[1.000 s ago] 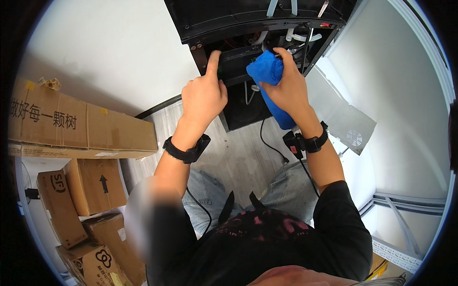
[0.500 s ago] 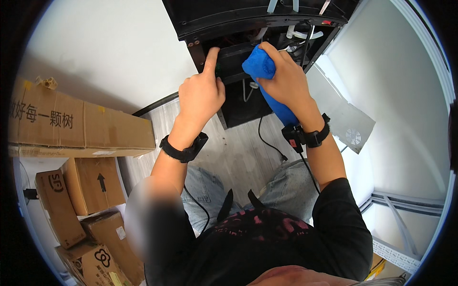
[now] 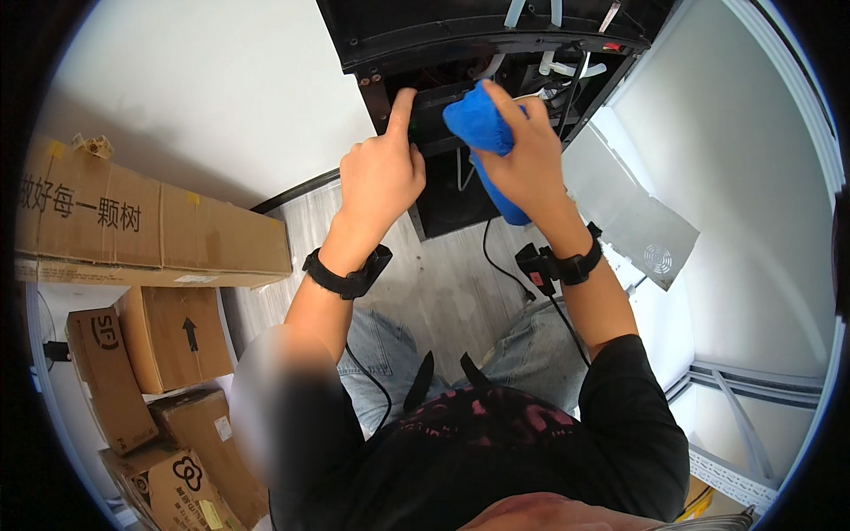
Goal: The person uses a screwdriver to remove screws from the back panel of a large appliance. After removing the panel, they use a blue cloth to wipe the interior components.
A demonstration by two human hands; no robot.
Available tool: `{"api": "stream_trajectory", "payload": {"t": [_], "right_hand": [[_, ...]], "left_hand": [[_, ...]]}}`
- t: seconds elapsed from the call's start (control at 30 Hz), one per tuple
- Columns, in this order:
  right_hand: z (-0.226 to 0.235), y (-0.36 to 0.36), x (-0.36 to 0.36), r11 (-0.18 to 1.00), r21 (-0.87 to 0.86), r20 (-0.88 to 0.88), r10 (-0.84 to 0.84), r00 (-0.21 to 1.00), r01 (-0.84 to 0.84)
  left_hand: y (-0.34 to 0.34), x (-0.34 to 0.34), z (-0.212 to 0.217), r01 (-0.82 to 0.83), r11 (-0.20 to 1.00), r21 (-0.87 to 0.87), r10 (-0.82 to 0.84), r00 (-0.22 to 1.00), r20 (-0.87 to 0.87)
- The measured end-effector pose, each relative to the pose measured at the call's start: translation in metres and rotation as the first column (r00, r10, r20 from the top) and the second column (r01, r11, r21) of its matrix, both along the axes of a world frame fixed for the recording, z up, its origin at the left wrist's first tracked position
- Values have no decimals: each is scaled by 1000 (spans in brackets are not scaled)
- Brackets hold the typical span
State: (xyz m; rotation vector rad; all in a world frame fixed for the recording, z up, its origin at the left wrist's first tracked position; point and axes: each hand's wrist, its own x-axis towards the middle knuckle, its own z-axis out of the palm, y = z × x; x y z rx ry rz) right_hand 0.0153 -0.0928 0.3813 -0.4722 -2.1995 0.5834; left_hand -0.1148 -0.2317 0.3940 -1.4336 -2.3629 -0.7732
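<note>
My right hand [image 3: 529, 146] is closed round a bunched blue cloth [image 3: 479, 119], whose loose end hangs below the palm. The cloth is at the right part of a black box-like unit [image 3: 438, 115] inside an opened black metal cabinet [image 3: 496, 44]. My left hand [image 3: 382, 173] is at the unit's left end. Its index finger is stretched out against the unit and the thumb stands apart from it; the remaining fingers are mostly hidden beneath the hand.
White tubes [image 3: 571, 68] and black cables run inside the cabinet at the right. A grey metal panel [image 3: 629, 203] with a round vent leans on the right. Cardboard boxes [image 3: 97, 212] are stacked at left. A black cable [image 3: 509, 265] lies on the wood-look floor.
My right hand has shifted slightly left with the blue cloth, and the cloth's hanging end has swung away from the wrist. The left hand keeps its place on the unit.
</note>
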Motion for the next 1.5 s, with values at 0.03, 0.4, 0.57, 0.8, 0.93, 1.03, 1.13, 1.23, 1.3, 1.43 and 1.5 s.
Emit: {"api": "stream_trajectory", "payload": {"t": [0.03,0.4,0.57,0.8,0.93,1.03,1.13,1.23,1.3,1.43,1.5], "right_hand": [[-2,-3,-3,1000,15,9,16,1000,-16],[-9,-27,-22,995,101,101,12,995,-23],[-9,-23,-16,989,148,127,-7,992,-12],[-11,-24,-15,999,45,119,-11,993,6],[-14,-24,-13,999,43,107,26,994,-30],[-17,-26,-14,997,18,18,70,997,-70],[-19,-27,-13,995,32,-7,99,995,-99],[-21,-27,-11,990,84,21,115,993,-116],[-22,-28,-11,987,105,24,123,992,-125],[-19,-30,-8,989,85,3,124,992,-123],[-15,-30,-9,987,100,-6,127,992,-126]], "left_hand": [[0,0,0,9,1000,4,-9,1000,8],[-2,-5,-2,30,999,14,-31,999,29],[-1,-1,0,19,1000,-15,-18,999,37],[-2,-2,-1,15,999,-29,-14,1000,11],[1,0,1,-8,998,-61,10,1000,20],[0,-1,3,10,997,-83,-6,999,41],[0,2,13,-34,984,-177,31,999,-15],[-9,6,27,-59,956,-288,28,993,-112],[-13,12,28,-86,950,-300,47,990,-135],[-32,33,20,3,956,-294,-22,998,-64],[-42,30,7,-2,955,-296,-2,1000,-14]]}}
